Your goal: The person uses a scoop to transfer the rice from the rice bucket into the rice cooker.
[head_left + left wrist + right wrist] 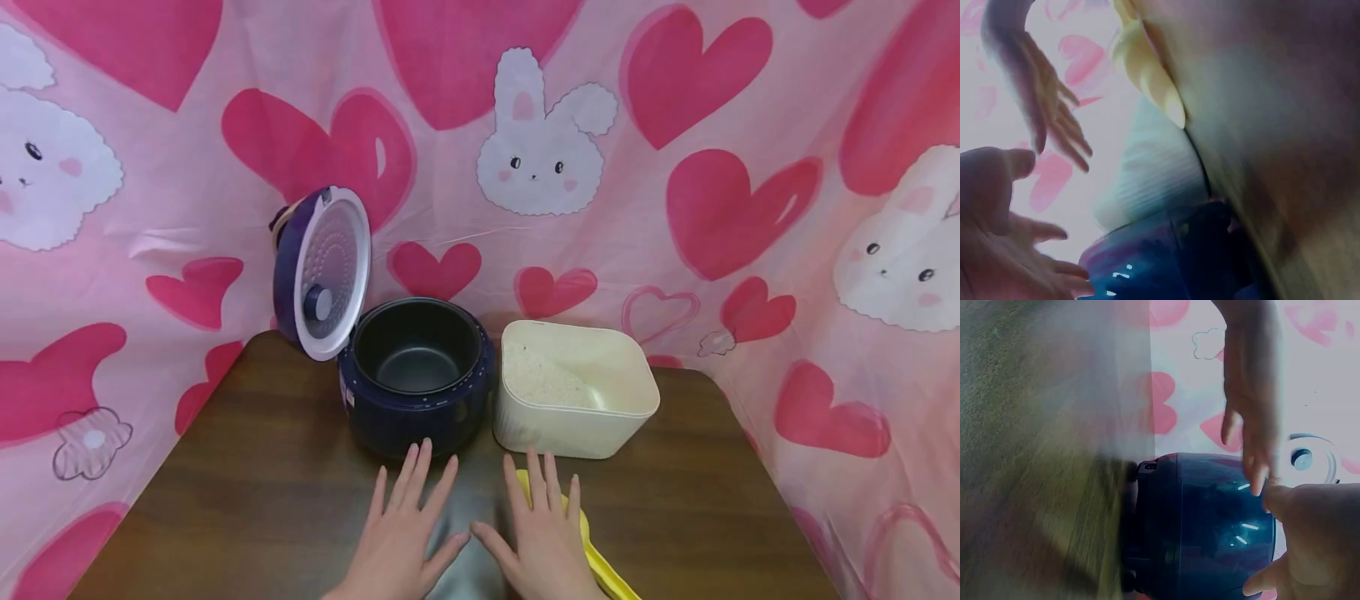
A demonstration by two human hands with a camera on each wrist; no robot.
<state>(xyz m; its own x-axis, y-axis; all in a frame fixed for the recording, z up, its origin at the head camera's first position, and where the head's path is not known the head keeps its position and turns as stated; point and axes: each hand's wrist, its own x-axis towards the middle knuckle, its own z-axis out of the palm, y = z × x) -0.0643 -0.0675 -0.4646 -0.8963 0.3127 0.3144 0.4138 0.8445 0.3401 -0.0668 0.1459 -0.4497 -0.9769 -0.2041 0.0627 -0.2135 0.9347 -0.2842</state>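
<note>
Both hands hover side by side above the front of the table, palms down with fingers spread, holding nothing. The left hand (405,533) points toward a dark blue rice cooker (420,417), whose lid (330,267) stands raised on the left and whose dark inner pot (417,367) shows bare. Ahead of the right hand (543,533) is a cream bin (577,429) partly filled with white grains, likely rice (543,379). A yellow scoop or spoon (607,571) lies beneath the right hand, which hides part of it. In the left wrist view the yellow utensil (1147,72) shows its rounded end.
The brown wooden table (247,475) bears the cooker and bin side by side near its back edge. Behind and around it hangs a pink cloth (442,183) with hearts and white rabbits. The raised lid leans out over the table's back left.
</note>
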